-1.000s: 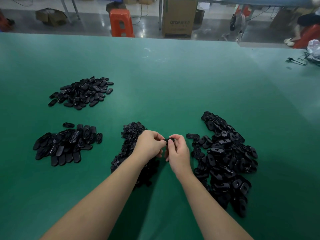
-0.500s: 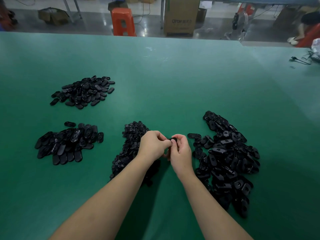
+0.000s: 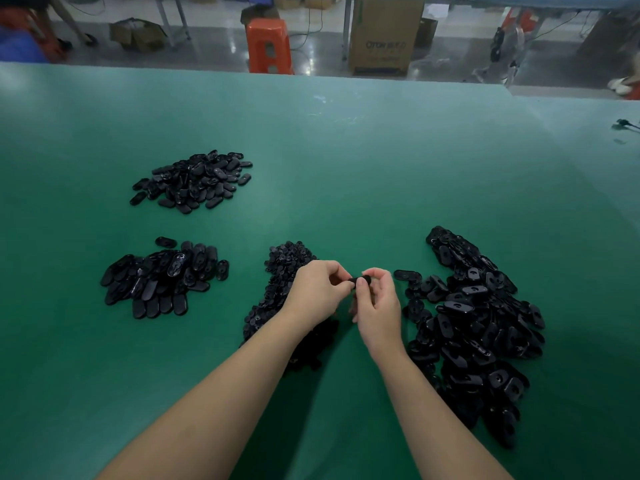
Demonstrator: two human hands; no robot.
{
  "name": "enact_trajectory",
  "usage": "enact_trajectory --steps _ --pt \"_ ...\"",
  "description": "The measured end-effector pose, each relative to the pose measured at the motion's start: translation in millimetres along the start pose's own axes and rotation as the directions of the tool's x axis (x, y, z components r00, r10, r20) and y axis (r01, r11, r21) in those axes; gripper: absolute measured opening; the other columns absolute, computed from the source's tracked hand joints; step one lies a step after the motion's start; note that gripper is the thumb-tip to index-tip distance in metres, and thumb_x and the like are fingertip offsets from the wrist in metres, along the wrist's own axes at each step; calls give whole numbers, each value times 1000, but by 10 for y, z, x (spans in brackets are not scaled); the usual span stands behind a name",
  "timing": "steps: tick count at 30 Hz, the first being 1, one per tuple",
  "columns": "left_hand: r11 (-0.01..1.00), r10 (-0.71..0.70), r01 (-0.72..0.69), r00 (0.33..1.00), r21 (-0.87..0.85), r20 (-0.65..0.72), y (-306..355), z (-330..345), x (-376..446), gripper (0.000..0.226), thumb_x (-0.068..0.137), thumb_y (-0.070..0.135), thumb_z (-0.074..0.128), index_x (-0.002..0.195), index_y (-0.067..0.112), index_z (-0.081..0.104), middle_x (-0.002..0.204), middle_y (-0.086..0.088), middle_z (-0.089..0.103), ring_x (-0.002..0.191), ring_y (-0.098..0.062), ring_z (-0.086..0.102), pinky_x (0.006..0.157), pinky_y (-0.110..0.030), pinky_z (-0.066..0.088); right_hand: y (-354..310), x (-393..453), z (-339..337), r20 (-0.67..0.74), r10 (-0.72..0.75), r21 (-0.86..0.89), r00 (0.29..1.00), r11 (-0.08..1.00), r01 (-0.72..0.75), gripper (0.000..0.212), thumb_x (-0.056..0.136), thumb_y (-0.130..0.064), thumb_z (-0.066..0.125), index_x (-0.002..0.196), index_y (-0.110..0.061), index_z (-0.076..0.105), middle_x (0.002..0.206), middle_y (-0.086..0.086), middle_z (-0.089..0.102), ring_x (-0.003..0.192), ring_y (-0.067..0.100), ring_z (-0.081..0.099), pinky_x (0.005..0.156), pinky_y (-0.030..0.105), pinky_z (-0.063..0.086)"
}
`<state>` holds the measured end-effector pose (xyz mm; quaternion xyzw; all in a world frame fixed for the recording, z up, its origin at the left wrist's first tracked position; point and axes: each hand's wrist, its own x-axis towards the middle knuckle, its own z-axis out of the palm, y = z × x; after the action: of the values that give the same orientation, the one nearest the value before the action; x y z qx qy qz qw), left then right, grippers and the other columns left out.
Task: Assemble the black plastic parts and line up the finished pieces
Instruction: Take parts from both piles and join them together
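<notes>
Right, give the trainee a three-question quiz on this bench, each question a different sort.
1. True or false: both hands pinch one small black part above the green table.
2. How many separate heaps of black parts lie on the table?
3. Which heap is biggest? A) far left heap B) right heap C) near left heap

Key: 1 true: left hand and right hand meet on it. 2 four, counting the middle heap. 3 B.

Black plastic parts [image 3: 471,320], plain green table [image 3: 346,161], orange stool [image 3: 268,46].

Both hands [image 3: 349,296] fingertip to fingertip, pinching
</notes>
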<state>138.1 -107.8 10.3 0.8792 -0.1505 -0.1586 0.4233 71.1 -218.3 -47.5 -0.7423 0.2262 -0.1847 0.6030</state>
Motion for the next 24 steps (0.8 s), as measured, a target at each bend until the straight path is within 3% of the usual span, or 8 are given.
enact_trajectory --steps 4,8,11,15,18,22,24 --pt "973 122 -94 984 209 -129 -130 -234 -72 9 86 26 75 81 27 69 84 9 64 79 -12 60 74 -30 49 -24 -6 -1 4 -8 47 1000 999 8 10 105 -23 51 106 -32 54 77 -2 63 56 11 58 51 27 48" --pt "906 192 -26 915 423 -355 -537 -830 -220 9 89 30 74 84 26 67 87 9 61 74 -15 58 64 -32 49 -27 -19 12 33 -3 13 999 1000 3 9 105 -24 51 106 -31 57 73 -2 64 56 7 57 51 22 48" --pt "817 232 99 846 568 -481 -927 -1362 -328 9 90 26 74 91 17 73 90 2 65 70 -24 61 56 -32 48 -21 -21 26 30 -3 -21 1000 1000 4 7 104 -22 54 103 -28 58 71 -2 64 55 8 57 53 27 49" --pt "786 110 313 778 534 -619 -1346 -1841 -398 11 90 26 74 90 16 74 85 -2 62 68 -26 55 54 -29 37 -27 -14 45 32 -9 -64 999 998 11 6 103 -22 57 98 -25 60 75 0 65 53 6 58 54 28 49" --pt "774 -10 420 757 474 -653 -1536 -1984 -383 13 92 28 72 92 15 75 87 -5 60 74 -27 53 58 -32 39 -31 -13 48 32 -9 -93 999 996 12 6 102 -23 58 97 -25 60 72 -1 64 53 4 57 52 24 49" --pt "786 -121 461 768 412 -629 -1600 -1963 -346 16 94 28 69 97 14 76 91 -6 62 82 -30 57 63 -35 45 -41 -16 48 32 -3 -120 999 993 7 7 102 -24 58 96 -25 61 72 -1 65 52 2 57 52 20 48" --pt "804 -109 438 773 402 -625 -1607 -1943 -355 18 95 28 67 102 13 74 95 -8 66 86 -31 60 64 -36 47 -45 -16 50 28 -2 -117 1000 993 6 7 102 -24 58 95 -25 61 71 -1 64 52 1 56 51 18 47"
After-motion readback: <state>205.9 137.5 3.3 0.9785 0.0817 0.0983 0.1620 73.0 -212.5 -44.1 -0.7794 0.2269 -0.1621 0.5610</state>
